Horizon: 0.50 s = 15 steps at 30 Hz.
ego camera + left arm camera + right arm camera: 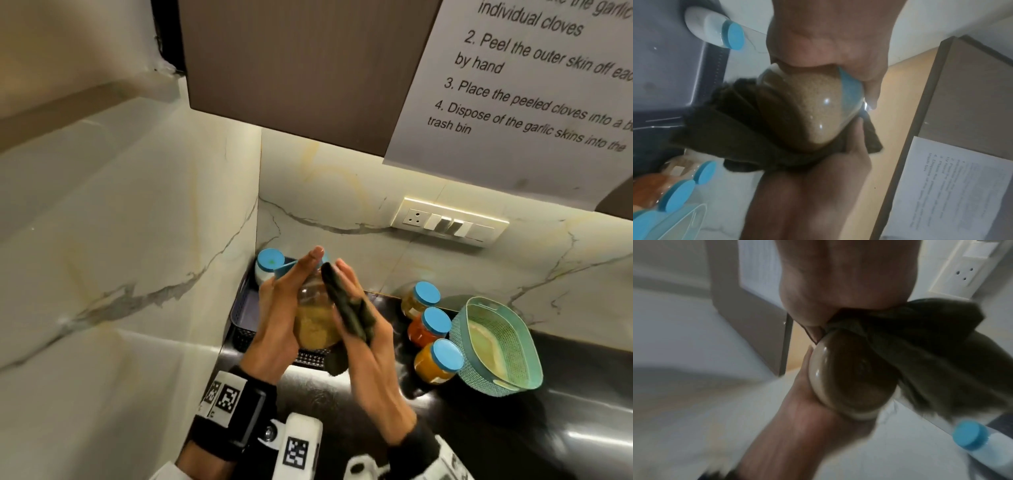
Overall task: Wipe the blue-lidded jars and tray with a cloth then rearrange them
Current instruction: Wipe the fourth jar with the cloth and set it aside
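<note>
Jar (313,323), cloth (346,315) between both hands (277,322).

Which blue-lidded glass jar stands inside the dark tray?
The white-filled jar in the dark plastic tray's far corner. Three others stand on the black counter; the left hand holds the fifth.

Five jars (317,318), one tray (244,317), one cloth (346,308)

At frame centre a tilted, grain-filled jar (317,322) hangs over the dark tray (239,318), a dark cloth (346,315) pressed to its right side. Three jars (430,325) stand right of centre.
</note>
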Each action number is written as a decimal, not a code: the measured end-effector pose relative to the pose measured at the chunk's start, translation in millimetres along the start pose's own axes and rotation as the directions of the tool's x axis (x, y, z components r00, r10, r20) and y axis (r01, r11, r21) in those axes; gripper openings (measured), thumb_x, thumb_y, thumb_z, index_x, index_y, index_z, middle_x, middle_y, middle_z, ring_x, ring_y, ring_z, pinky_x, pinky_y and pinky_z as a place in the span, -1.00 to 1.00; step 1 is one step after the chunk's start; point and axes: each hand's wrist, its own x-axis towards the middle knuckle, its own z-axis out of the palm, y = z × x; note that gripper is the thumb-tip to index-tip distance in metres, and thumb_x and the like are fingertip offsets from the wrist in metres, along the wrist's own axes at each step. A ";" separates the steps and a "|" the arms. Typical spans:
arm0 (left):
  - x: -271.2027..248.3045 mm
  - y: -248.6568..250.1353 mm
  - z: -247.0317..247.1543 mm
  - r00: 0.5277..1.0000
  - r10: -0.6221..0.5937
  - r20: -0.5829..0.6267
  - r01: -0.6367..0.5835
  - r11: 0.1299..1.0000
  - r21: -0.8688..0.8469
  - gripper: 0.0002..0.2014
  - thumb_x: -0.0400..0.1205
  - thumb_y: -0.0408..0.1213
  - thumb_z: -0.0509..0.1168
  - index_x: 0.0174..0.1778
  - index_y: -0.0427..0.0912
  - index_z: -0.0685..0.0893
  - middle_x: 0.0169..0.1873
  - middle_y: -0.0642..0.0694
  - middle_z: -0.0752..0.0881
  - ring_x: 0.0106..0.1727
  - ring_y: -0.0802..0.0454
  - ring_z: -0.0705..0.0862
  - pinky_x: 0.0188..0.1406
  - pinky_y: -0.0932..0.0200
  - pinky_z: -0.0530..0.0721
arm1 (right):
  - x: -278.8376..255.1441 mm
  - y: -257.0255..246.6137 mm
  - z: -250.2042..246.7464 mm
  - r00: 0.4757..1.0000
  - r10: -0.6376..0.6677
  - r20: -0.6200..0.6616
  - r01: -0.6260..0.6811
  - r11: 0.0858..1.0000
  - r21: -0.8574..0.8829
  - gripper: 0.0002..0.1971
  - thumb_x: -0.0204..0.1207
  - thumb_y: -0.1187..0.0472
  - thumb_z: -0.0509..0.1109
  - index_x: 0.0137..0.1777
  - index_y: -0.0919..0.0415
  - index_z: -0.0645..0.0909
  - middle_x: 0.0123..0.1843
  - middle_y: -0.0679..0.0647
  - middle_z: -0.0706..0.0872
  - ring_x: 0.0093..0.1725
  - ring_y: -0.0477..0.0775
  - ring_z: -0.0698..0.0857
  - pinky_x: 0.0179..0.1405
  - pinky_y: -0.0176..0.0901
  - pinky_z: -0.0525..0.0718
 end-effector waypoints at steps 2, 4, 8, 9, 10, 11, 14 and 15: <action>-5.8 -6.8 3.9 1.000 0.013 -0.002 -0.013 1.000 0.025 -0.28 0.14 0.15 0.80 0.08 -0.25 0.87 0.11 -0.37 0.88 0.13 -0.38 0.86 0.40 -0.47 0.72 | 26.0 -10.4 -6.6 0.992 0.117 -0.037 -0.116 0.993 0.027 -0.64 0.75 0.18 0.35 0.51 0.09 0.66 0.29 0.04 0.85 0.34 0.11 0.81 0.27 -0.05 0.81; -5.5 -3.8 9.0 1.000 0.015 -0.007 -0.015 1.000 0.000 -0.34 0.13 0.14 0.79 0.03 -0.20 0.89 0.10 -0.36 0.88 0.16 -0.39 0.84 0.44 -0.41 0.70 | 40.2 -19.2 -8.1 0.993 0.120 -0.014 -0.120 0.993 0.013 -0.65 0.72 0.12 0.35 0.48 0.06 0.67 0.19 -0.02 0.88 0.24 0.04 0.84 0.18 -0.14 0.81; 0.3 15.7 11.5 0.999 0.009 -0.039 -0.010 0.999 -0.031 -0.35 0.21 0.08 0.77 0.01 -0.34 0.81 0.08 -0.41 0.81 0.06 -0.38 0.80 0.35 -0.40 0.72 | 1.7 0.9 11.1 0.986 -0.146 0.075 0.163 0.920 -0.356 -0.22 0.59 0.45 0.26 0.74 -0.21 0.37 0.80 -0.19 0.36 0.85 0.06 0.21 0.76 0.37 0.30; -0.5 16.4 10.0 0.998 0.010 -0.066 -0.009 1.000 0.009 -0.33 0.30 0.08 0.74 0.07 -0.42 0.78 0.12 -0.45 0.82 0.08 -0.44 0.82 0.35 -0.42 0.76 | -8.1 8.4 14.1 0.977 -0.198 0.085 0.214 0.860 -0.463 -0.21 0.58 0.38 0.29 0.75 -0.27 0.33 0.83 -0.23 0.29 0.88 0.06 0.10 0.79 0.40 0.18; -2.9 15.9 9.5 0.996 0.017 -0.086 -0.013 0.999 0.043 -0.27 0.35 0.08 0.73 0.16 -0.48 0.77 0.15 -0.46 0.83 0.13 -0.49 0.84 0.34 -0.45 0.76 | -12.5 15.3 14.5 0.964 -0.249 0.094 0.260 0.809 -0.528 -0.23 0.59 0.30 0.30 0.76 -0.27 0.30 0.84 -0.22 0.26 0.88 0.09 0.07 0.80 0.38 0.14; -6.6 13.7 10.2 0.994 0.032 -0.101 -0.026 0.998 0.066 -0.24 0.35 0.10 0.72 0.23 -0.48 0.76 0.16 -0.45 0.84 0.17 -0.50 0.84 0.32 -0.44 0.78 | -11.4 17.9 11.5 0.952 -0.290 0.099 0.294 0.777 -0.557 -0.25 0.58 0.24 0.33 0.77 -0.23 0.31 0.85 -0.18 0.26 0.88 0.14 0.09 0.80 0.35 0.16; -15.1 7.7 15.7 0.995 0.062 -0.077 -0.053 0.993 0.108 -0.31 0.38 0.22 0.53 0.29 -0.20 0.78 0.13 -0.26 0.88 0.18 -0.30 0.87 0.22 -0.25 0.83 | 2.1 25.4 -4.4 0.942 -0.334 0.043 0.315 0.829 -0.462 -0.26 0.56 0.16 0.52 0.74 -0.01 0.38 0.81 -0.07 0.36 0.81 0.19 0.32 0.73 0.26 0.44; -15.7 7.5 17.0 0.997 0.064 -0.051 -0.057 0.990 0.133 -0.35 0.39 0.25 0.46 0.29 -0.11 0.77 0.13 -0.20 0.88 0.17 -0.21 0.86 0.15 -0.13 0.82 | 6.4 21.9 -12.2 0.960 -0.281 -0.017 0.257 0.901 -0.348 -0.27 0.54 0.09 0.60 0.70 0.01 0.45 0.77 -0.03 0.45 0.76 0.18 0.42 0.66 0.25 0.53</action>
